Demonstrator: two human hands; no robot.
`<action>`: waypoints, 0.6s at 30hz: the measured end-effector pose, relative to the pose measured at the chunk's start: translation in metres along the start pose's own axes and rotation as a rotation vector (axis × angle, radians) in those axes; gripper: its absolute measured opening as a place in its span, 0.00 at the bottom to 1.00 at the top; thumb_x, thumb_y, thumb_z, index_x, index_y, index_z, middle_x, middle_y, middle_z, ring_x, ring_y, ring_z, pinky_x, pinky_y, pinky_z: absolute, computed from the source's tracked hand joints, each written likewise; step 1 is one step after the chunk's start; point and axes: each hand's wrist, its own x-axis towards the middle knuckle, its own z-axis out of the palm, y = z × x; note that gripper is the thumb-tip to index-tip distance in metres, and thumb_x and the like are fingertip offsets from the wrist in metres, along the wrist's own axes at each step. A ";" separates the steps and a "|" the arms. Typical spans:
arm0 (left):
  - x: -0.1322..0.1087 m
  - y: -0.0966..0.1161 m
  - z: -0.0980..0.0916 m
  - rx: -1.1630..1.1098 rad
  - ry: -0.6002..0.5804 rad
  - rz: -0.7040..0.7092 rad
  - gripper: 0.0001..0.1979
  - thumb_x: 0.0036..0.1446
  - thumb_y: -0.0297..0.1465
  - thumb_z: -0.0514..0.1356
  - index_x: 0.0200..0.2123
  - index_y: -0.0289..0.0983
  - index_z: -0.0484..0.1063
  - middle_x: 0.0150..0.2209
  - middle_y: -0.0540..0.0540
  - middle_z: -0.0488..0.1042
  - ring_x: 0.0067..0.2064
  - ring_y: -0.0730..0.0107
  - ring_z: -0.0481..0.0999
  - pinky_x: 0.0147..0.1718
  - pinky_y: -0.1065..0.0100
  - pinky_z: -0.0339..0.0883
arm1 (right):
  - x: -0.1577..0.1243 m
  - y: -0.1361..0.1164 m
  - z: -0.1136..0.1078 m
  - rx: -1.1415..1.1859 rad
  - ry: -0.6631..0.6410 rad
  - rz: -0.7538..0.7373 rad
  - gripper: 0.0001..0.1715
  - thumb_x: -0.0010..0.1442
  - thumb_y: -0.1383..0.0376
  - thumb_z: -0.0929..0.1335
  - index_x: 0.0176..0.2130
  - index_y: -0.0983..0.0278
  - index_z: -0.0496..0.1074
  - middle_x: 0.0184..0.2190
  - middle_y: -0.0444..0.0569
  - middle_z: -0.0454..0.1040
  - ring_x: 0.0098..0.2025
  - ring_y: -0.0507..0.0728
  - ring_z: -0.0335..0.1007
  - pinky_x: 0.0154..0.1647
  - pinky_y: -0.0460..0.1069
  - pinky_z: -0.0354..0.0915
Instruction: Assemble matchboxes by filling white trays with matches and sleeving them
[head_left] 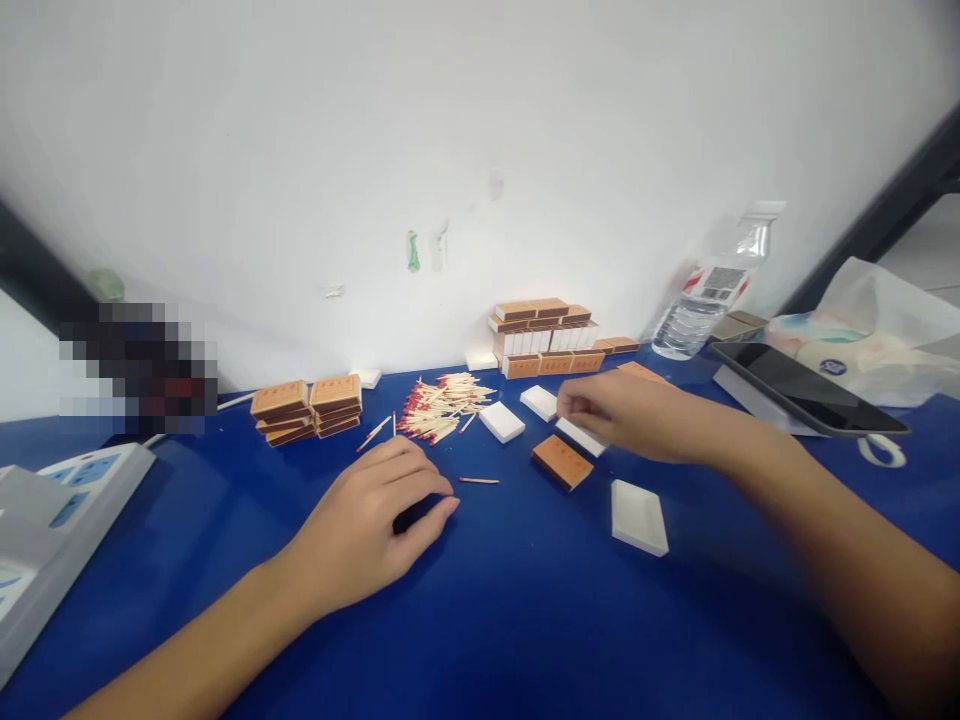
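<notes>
**Two hands over matchbox parts on blue table**

Left hand [375, 520] rests palm-down on the blue table [525, 620], fingers curled loosely inward, tips touching the surface; whether anything is under them, cannot tell. One stray match [478, 481] lies just right of its fingertips, apart from them.

Right hand [637, 415] reaches across toward the middle, blurred; fingers pinched together at a white inner tray [581, 437], touching it. Firm grip or not, cannot tell.

Around that hand: one brown outer sleeve [562, 462] just in front of the tray, and three more loose white trays: [502, 421], [539, 402], [639, 516]. Four white trays in all, none touching each other.

Match pile [442, 405] sits behind the left hand, red heads mostly pointing left; too many to count. A couple of matches have strayed off its left edge.

Closed matchbox stacks [307, 410]: two side by side, back-left. Larger block of boxes [544, 338] against the wall, count unclear.

Open room: near half of the table is bare blue, wide between the two forearms. Left edge taken by a power strip [60, 510]. Right side crowded: tablet [806, 388] on its stand, water bottle [712, 290], plastic bag [870, 320].
</notes>
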 end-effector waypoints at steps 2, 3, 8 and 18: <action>0.000 0.001 0.000 0.002 -0.004 -0.006 0.04 0.70 0.27 0.63 0.43 0.38 0.79 0.38 0.46 0.81 0.43 0.62 0.77 0.47 0.57 0.75 | 0.001 -0.004 -0.005 0.125 0.065 -0.037 0.09 0.65 0.63 0.64 0.38 0.58 0.74 0.31 0.47 0.78 0.31 0.58 0.72 0.32 0.52 0.64; 0.000 0.001 0.000 0.003 -0.006 -0.007 0.04 0.70 0.27 0.62 0.43 0.38 0.79 0.38 0.45 0.81 0.43 0.62 0.77 0.46 0.58 0.75 | 0.001 -0.007 -0.008 0.228 0.080 -0.053 0.10 0.65 0.63 0.64 0.40 0.58 0.76 0.32 0.47 0.79 0.33 0.58 0.73 0.33 0.52 0.66; 0.001 0.004 0.000 0.002 0.003 0.007 0.06 0.70 0.28 0.62 0.42 0.39 0.80 0.36 0.45 0.81 0.41 0.61 0.78 0.45 0.58 0.76 | -0.004 -0.030 -0.016 0.801 -0.065 -0.062 0.15 0.57 0.67 0.67 0.44 0.57 0.77 0.33 0.45 0.77 0.27 0.54 0.70 0.24 0.49 0.66; 0.001 0.003 0.000 0.062 0.061 0.025 0.05 0.70 0.27 0.63 0.46 0.38 0.78 0.38 0.45 0.81 0.42 0.61 0.77 0.46 0.57 0.74 | 0.005 -0.030 0.008 0.447 0.099 -0.092 0.09 0.63 0.67 0.63 0.38 0.60 0.72 0.30 0.46 0.75 0.29 0.56 0.68 0.28 0.51 0.61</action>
